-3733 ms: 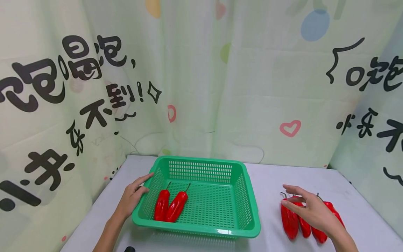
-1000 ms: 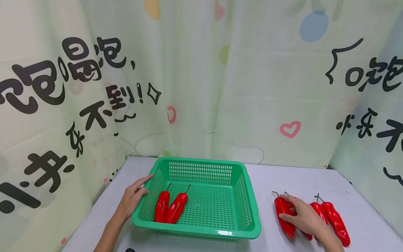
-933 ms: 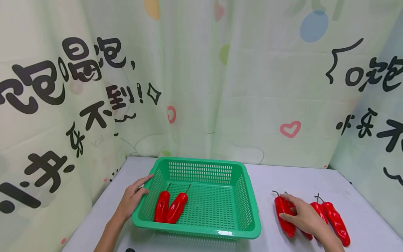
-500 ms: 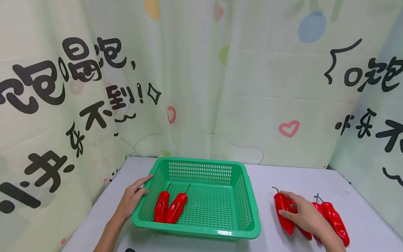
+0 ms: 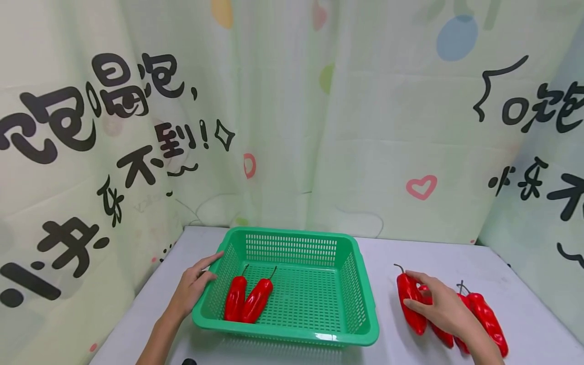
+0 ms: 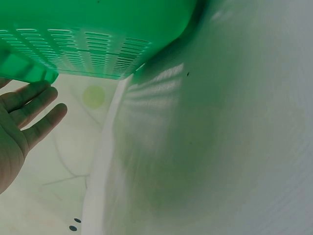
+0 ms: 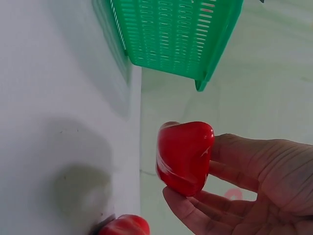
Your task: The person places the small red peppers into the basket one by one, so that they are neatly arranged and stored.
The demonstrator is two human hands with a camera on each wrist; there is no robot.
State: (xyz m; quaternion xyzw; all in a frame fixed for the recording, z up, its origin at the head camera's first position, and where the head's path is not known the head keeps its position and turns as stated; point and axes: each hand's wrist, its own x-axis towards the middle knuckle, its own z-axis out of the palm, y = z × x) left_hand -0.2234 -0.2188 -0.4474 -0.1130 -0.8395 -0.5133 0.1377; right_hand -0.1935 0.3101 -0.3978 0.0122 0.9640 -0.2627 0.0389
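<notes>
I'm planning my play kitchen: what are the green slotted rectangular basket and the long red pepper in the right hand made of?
The green slotted rectangular basket looks like smooth, slightly shiny plastic: thin walls, neat slots, a bright glint in front. The long red pepper has a glossy, dented surface with highlights; it could be real or plastic.

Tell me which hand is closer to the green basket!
Left. The left hand touches the green basket at its left rim; the right hand is apart from it, off to its right, holding a red pepper.

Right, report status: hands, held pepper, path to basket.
Left hand touching basket. Right hand pinching red pepper above table. Nothing visible between pepper and basket.
</notes>
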